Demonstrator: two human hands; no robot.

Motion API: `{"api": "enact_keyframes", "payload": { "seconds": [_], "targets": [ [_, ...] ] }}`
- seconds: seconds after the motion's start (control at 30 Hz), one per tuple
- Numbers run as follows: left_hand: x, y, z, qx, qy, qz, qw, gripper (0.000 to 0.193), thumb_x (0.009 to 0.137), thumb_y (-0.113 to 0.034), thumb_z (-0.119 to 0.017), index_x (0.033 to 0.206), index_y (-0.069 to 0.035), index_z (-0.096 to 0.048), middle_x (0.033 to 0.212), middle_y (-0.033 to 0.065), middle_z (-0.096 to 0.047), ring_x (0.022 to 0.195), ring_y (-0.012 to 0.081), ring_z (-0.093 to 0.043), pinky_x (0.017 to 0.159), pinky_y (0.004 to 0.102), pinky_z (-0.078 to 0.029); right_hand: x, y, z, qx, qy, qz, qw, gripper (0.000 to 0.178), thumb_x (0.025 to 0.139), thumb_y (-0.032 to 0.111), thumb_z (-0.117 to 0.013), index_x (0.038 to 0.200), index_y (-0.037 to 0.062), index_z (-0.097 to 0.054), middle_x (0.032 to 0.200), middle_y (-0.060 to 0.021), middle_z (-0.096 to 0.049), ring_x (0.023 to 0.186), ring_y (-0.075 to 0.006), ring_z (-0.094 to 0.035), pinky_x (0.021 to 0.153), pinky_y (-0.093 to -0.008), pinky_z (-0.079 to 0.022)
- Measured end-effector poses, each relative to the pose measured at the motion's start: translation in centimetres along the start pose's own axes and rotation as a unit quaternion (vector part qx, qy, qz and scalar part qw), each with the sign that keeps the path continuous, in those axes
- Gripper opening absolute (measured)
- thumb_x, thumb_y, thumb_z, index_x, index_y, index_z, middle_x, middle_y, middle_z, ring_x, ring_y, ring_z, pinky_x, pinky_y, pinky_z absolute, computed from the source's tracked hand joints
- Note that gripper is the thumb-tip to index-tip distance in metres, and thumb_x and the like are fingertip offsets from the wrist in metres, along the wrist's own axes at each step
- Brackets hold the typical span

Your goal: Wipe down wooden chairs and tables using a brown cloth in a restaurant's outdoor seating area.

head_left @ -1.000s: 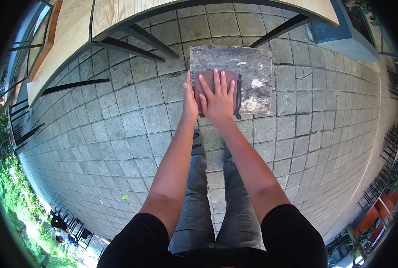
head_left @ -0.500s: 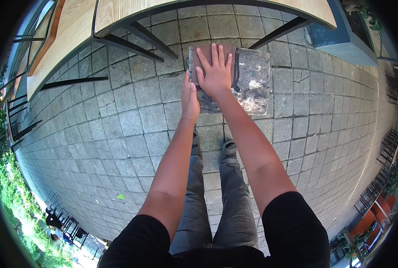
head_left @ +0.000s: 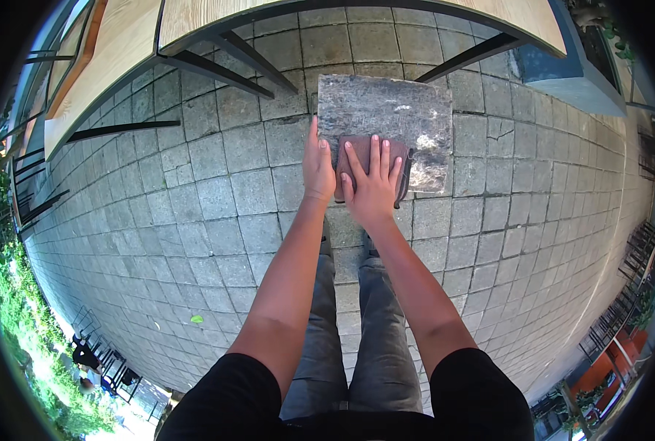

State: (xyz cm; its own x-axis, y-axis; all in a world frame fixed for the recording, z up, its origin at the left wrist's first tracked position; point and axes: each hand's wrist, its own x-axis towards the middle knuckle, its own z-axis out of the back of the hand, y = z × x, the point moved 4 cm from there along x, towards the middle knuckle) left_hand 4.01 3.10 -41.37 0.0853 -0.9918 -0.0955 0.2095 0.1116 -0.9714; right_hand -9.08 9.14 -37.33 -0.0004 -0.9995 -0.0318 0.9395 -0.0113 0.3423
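A weathered, grey-and-dark board (head_left: 386, 103) with pale worn patches lies in front of me, above the paving. On its near part rests a folded brown cloth (head_left: 353, 145) with a dark edge along its right side. My right hand (head_left: 375, 184) presses flat on this cloth, fingers spread and pointing away from me. The cloth's near edge reaches past the board's near edge. At the board's left edge my left hand (head_left: 318, 167) grips it, thumb and fingers either side of the rim. The fingers' undersides are hidden.
Beyond the board stands a wooden table (head_left: 268, 16) with slanting black metal legs (head_left: 470, 59). A blue-grey block (head_left: 555, 70) is at the far right. Grey paving (head_left: 217, 191) surrounds my legs (head_left: 375, 331). Other people (head_left: 88, 360) sit at the far lower left.
My right hand has slid the brown cloth toward me, from the board's far left part to its near edge. My left hand stays at the left edge.
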Motion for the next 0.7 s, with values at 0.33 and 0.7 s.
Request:
{"api": "enact_keyframes", "payload": {
  "seconds": [0.33,0.7],
  "targets": [
    [2.3,0.8,0.2,-0.085,0.001,0.03,0.996,0.063,0.114,-0.031,-0.055,0.166,0.0,-0.038,0.163,0.0248,-0.048,0.15,0.0381,-0.048,0.125,0.0447,-0.036,15.1,-1.5,1.1,-0.05,-0.107,0.046,0.992,0.065,0.106,0.048,-0.051,0.169,0.0372,-0.039,0.177,-0.0202,-0.029,0.164,-0.0433,-0.024,0.131,-0.0678,-0.015],
    [2.0,-3.2,-1.4,0.32,0.036,-0.16,0.933,0.064,0.103,-0.006,-0.054,0.163,0.008,-0.037,0.175,0.0284,-0.027,0.157,0.0491,-0.036,0.125,0.0535,-0.039,16.0,-2.6,0.9,-0.058,-0.098,0.049,0.992,0.063,0.107,0.048,-0.048,0.169,0.037,-0.04,0.176,-0.0212,-0.032,0.164,-0.0435,-0.025,0.132,-0.0674,-0.013]
  ]
}}
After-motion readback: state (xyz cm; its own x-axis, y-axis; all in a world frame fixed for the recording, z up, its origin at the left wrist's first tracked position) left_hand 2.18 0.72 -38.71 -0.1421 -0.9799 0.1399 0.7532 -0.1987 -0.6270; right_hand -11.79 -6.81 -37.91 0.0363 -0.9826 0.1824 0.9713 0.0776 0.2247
